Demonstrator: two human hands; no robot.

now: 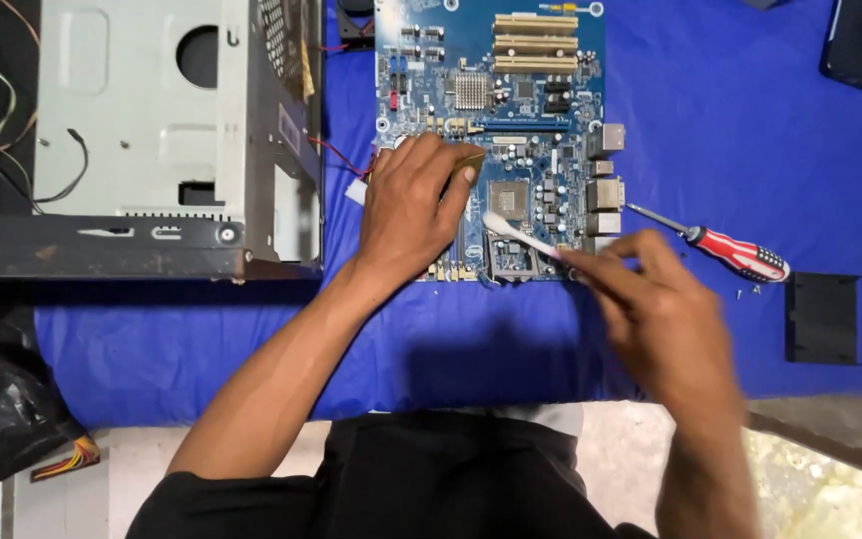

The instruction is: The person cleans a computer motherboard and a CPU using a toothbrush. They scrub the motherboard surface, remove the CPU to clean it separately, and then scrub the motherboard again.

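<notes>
Motherboard: blue motherboard (pixel 496 130) lies flat on the blue cloth (pixel 730 130) over the bench, long axis running away from me, port block on its right edge.
Left hand: my left hand (pixel 411 205) presses down on the board's near left part, fingers spread flat, holding nothing.
Right hand: my right hand (pixel 655 299) pinches a white brush (pixel 519 235), grip closed on the handle.
Brush axis: slanted, head pointing up-left, over the socket (pixel 509 200), handle trailing down-right.
Nearby: red-handled screwdriver (pixel 720 248) lies right of the board, tip pointing left; grey computer case (pixel 162 130) sits left.
</notes>
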